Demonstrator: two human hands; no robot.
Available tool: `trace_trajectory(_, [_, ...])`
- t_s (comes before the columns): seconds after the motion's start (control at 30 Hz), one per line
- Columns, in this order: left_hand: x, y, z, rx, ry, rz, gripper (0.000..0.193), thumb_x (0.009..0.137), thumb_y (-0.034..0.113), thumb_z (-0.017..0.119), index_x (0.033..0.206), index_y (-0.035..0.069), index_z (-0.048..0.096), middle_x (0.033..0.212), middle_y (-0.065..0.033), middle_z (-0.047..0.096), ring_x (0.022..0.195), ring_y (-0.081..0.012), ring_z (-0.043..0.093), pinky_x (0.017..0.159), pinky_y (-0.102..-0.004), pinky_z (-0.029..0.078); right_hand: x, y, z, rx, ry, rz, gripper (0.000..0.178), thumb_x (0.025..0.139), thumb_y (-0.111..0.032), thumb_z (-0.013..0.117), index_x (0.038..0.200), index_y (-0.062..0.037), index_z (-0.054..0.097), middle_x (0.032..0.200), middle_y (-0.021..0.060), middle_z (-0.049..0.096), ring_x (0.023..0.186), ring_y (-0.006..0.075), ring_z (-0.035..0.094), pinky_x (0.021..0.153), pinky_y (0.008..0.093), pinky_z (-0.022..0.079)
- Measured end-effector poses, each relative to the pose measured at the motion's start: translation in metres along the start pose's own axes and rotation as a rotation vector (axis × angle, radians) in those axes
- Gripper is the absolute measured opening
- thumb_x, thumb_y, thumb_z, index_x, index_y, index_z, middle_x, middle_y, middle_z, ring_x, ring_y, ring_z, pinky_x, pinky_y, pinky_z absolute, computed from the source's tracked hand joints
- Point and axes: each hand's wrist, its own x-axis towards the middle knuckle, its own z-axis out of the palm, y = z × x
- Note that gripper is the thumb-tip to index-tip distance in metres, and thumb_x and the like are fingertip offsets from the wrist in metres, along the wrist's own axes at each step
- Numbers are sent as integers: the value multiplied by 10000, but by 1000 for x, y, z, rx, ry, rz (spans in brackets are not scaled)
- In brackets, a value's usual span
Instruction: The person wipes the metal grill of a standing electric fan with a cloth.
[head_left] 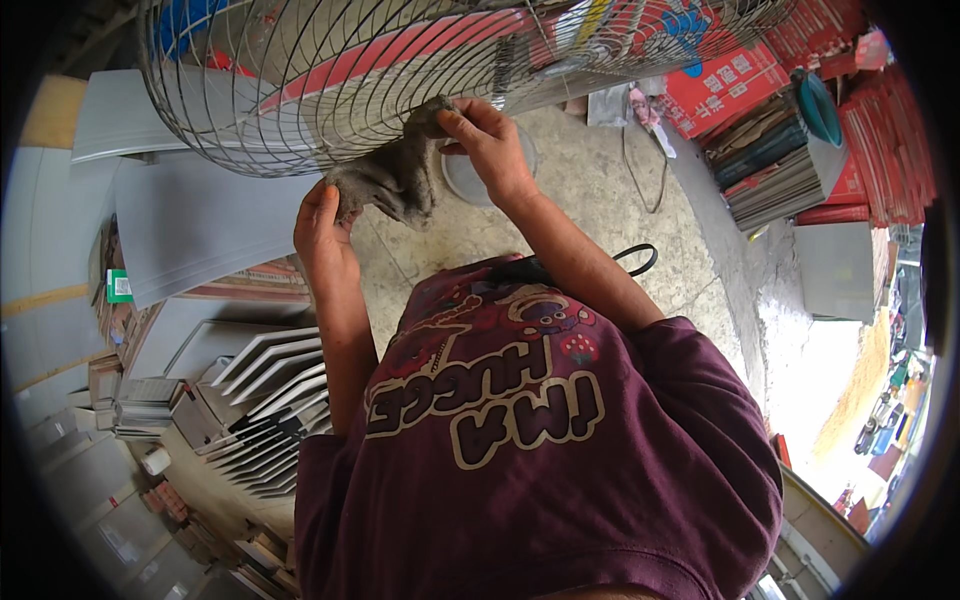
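Note:
A crumpled grey-brown cloth hangs stretched between my two hands, just below a large fan's wire guard. My left hand pinches its lower left end between thumb and fingers. Its upper right end is gripped by my right hand, thumb and fingertips pressed together. The cloth sags in folds between the two grips. Its upper edge lies close against the wires, but whether they touch I cannot tell. A red fan blade shows behind the guard.
The fan's round base stands on the concrete floor. Large grey panels and a rack of sample boards are on the left. Red cartons and stacked tiles stand at the right, beside a bright opening.

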Motion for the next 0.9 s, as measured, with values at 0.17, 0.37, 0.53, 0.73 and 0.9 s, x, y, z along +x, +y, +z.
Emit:
trace_trajectory(0.17, [-6,-4,6,119,-33,33,229,799,111,602,1005,23,551,910,-39,586,802,-110,549,682,-251,444,-6,11,5,-69,24,102,153,827,-172,575,897,-36,580,772,-4,590,700,71,549,597,209,451])
trace_trajectory(0.37, [-12,-9,44,167,-149,169,205,794,8,591,995,-29,566,933,-44,581,813,-76,529,723,-189,419,-28,8,26,-337,-87,-7,258,783,-167,628,975,-5,569,721,65,602,629,58,541,574,221,445])
trace_trajectory(0.53, [-15,-1,52,208,-234,223,213,806,11,571,1014,-37,561,941,-52,578,829,-79,527,737,-195,421,-29,2,22,-456,-140,-165,266,770,-133,641,984,-1,554,748,53,602,662,72,545,606,222,456])
trace_trajectory(0.73, [-25,52,69,678,-496,402,215,778,-5,577,991,-32,580,890,-73,607,802,-85,537,737,-216,421,-24,0,10,-140,-144,-75,244,782,-120,629,966,14,541,757,39,597,678,63,536,609,220,452])
trace_trajectory(0.9, [-112,164,88,402,-859,666,94,740,86,534,775,2,553,657,-92,518,579,-194,488,539,-286,399,-28,-9,7,-109,-163,-32,199,801,-109,607,945,11,542,766,12,582,673,59,521,609,208,443])
